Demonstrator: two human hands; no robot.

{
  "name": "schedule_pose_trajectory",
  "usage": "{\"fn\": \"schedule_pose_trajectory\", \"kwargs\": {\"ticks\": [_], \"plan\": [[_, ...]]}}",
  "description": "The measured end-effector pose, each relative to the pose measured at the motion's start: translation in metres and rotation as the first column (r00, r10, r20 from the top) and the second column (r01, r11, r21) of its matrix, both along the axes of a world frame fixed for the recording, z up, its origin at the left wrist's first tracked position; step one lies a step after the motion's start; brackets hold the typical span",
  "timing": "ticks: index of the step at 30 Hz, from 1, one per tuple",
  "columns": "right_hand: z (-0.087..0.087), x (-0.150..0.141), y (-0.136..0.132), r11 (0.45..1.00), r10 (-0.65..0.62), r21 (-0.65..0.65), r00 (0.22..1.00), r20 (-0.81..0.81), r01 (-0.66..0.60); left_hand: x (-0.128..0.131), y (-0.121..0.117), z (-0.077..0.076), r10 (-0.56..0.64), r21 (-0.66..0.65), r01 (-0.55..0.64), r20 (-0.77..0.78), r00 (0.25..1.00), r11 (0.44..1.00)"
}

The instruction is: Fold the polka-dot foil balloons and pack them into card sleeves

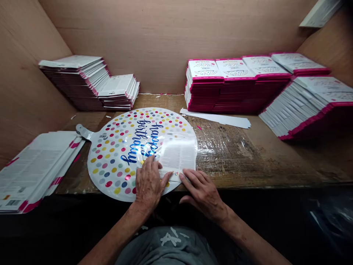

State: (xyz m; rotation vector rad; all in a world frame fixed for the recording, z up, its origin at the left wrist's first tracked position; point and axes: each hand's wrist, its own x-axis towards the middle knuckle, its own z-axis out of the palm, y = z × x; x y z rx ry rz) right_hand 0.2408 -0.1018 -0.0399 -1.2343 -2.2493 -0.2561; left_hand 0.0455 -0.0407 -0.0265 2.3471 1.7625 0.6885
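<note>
A round foil balloon [116,162] lies flat on the wooden table, printed with multicoloured dots and blue "happy birthday" lettering. Its silver neck tab [84,131] points to the left. A white printed paper card [176,156] covers the balloon's lower right part, with a strip along its near edge. My left hand [149,182] rests on the balloon, with the thumb reaching onto that strip. My right hand [201,193] sits at the card's lower right corner, its fingertips on the paper. Under my palms, the balloon's near edge is hidden.
Stacks of flat packaged balloons with magenta edges [237,84] line the back right, and another stack [82,82] stands at the back left. A loose pile [35,169] lies at the left. A white paper strip [215,118] lies on the plastic-covered table [228,154]. Wooden walls surround it.
</note>
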Motion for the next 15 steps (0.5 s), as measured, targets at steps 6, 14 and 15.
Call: {"fn": "schedule_pose_trajectory", "kwargs": {"ticks": [6, 14, 15], "plan": [[0.010, 0.009, -0.008, 0.989, 0.037, 0.145, 0.971, -0.238, -0.002, 0.002, -0.019, 0.020, 0.206, -0.343, 0.003, 0.570, 0.795, 0.939], [0.032, -0.040, 0.050, 0.998, -0.046, 0.030, 0.982, -0.181, 0.052, -0.003, 0.006, 0.035, 0.565, -0.563, 0.331, 0.819, 0.100, 0.757], [0.035, -0.047, 0.056, 0.997, -0.081, -0.017, 0.984, -0.159, 0.079, -0.004, 0.009, 0.033, 0.559, -0.550, 0.311, 0.826, 0.071, 0.775]]}}
